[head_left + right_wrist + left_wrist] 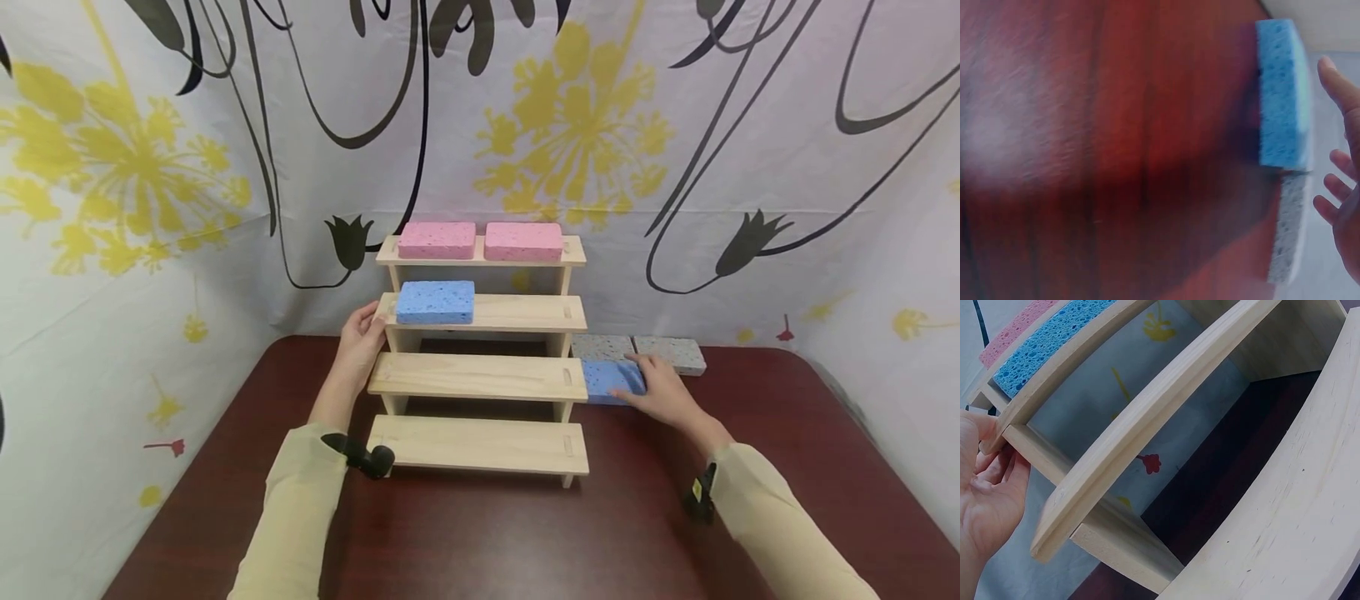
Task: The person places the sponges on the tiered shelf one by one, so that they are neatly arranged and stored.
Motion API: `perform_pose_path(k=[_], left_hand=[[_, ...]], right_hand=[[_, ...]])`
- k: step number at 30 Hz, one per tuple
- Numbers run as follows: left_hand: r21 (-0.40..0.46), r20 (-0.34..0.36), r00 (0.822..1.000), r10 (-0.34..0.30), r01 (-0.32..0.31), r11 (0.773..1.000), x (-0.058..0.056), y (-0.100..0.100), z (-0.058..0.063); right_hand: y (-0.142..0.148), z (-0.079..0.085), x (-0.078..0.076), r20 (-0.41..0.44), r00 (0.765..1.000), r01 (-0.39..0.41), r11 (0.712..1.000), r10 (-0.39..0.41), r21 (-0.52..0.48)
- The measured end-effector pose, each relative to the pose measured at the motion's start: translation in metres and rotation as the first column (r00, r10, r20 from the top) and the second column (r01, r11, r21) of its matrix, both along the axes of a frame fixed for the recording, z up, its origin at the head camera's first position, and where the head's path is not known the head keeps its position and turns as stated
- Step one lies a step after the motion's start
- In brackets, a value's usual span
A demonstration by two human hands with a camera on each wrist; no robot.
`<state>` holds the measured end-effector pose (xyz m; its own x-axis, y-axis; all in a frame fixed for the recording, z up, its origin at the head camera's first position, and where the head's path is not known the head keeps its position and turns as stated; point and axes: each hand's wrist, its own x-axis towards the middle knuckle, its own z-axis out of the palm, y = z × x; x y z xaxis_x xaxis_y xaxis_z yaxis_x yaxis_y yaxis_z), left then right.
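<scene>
A wooden four-step shelf rack (pixel 480 375) stands on the table. My left hand (pixel 360 350) grips the left end of its second board from the top; the left wrist view shows the thumb above and fingers underneath. On that board lies a blue sponge (pixel 435 302), near its left end. My right hand (pixel 663 392) hovers with spread, slightly bent fingers over another blue sponge (pixel 609 381) right of the rack. In the right wrist view, a gap shows between the thumb (pixel 1335 81) and this blue sponge (pixel 1282 94).
Two pink sponges, one left (pixel 437 240) and one right (pixel 523 242), lie on the top board. Two grey sponges, one left (pixel 602 346) and one right (pixel 671 354), lie behind the right-hand blue sponge. A patterned cloth (pixel 480 150) hangs behind the dark red table (pixel 480 533).
</scene>
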<state>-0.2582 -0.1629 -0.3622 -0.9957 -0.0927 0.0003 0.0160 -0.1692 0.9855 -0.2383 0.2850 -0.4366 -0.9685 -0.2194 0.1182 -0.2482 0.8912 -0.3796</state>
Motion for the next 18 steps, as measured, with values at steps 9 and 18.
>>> perform_pose_path(k=[9,18], left_hand=[[-0.003,0.009,1.000,0.006,-0.006,1.000,0.000,0.000,-0.001],[-0.038,0.007,1.000,0.002,-0.002,0.999,0.001,0.000,0.000]], right_hand=[[-0.001,-0.014,-0.003,0.077,0.997,0.001,1.000,-0.002,0.022],[-0.003,-0.015,-0.003,0.062,0.998,0.022,0.993,-0.030,0.120]])
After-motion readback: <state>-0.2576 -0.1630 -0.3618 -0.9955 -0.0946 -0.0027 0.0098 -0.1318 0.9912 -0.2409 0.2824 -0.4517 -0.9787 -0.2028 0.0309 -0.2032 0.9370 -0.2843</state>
